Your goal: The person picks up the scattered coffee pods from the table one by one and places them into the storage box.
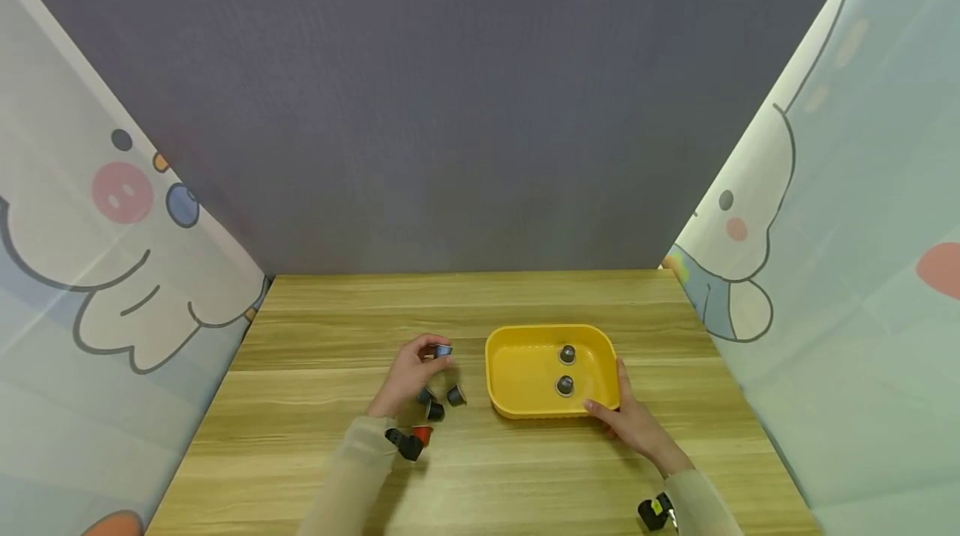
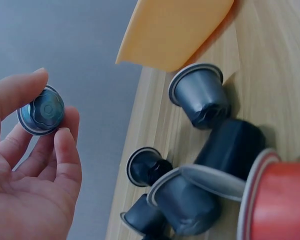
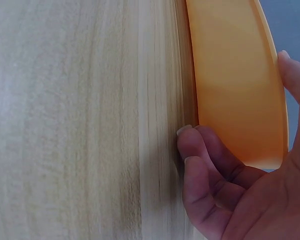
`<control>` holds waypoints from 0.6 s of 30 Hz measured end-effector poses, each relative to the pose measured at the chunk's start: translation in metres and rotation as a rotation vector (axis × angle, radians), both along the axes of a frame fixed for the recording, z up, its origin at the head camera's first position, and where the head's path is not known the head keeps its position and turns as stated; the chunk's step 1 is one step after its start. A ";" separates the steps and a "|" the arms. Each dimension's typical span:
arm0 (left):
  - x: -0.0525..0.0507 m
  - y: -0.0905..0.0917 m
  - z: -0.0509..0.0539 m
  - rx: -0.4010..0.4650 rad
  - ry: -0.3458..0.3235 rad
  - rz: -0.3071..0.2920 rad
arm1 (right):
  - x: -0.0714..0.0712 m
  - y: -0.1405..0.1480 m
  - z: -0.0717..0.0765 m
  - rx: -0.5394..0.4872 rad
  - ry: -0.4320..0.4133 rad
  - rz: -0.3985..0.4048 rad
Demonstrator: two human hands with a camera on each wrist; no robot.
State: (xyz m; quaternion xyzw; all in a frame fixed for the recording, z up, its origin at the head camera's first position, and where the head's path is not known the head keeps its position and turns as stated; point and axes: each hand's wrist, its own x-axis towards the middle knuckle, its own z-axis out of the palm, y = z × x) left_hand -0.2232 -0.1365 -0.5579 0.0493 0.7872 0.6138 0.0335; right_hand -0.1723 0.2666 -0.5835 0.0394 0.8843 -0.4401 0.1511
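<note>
My left hand (image 1: pixel 407 373) pinches a blue coffee capsule (image 1: pixel 443 350) between thumb and fingers, above the table; the left wrist view shows the capsule (image 2: pixel 46 111) with its ridged end facing the camera. Below that hand lie several dark capsules (image 1: pixel 456 395) and a red capsule (image 1: pixel 422 434), partly hidden in the head view by the hand and wrist camera. To the right is a yellow tray (image 1: pixel 525 413), with two dark grey capsules (image 1: pixel 565 386) standing inside. My right hand (image 1: pixel 628 418) grips the tray's near right corner, thumb over the rim, other fingers against the outer wall (image 3: pixel 240 85).
The wooden table (image 1: pixel 337 303) ends at a dark grey panel (image 1: pixel 465 102) at the back. Cartoon-printed cloth (image 1: pixel 847 211) hangs at both sides. Dark, red and grey capsules (image 2: pixel 187 200) crowd together close to the left wrist camera.
</note>
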 end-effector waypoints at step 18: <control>-0.007 0.010 -0.005 0.018 -0.026 -0.068 | 0.002 -0.002 0.006 -0.013 0.009 0.014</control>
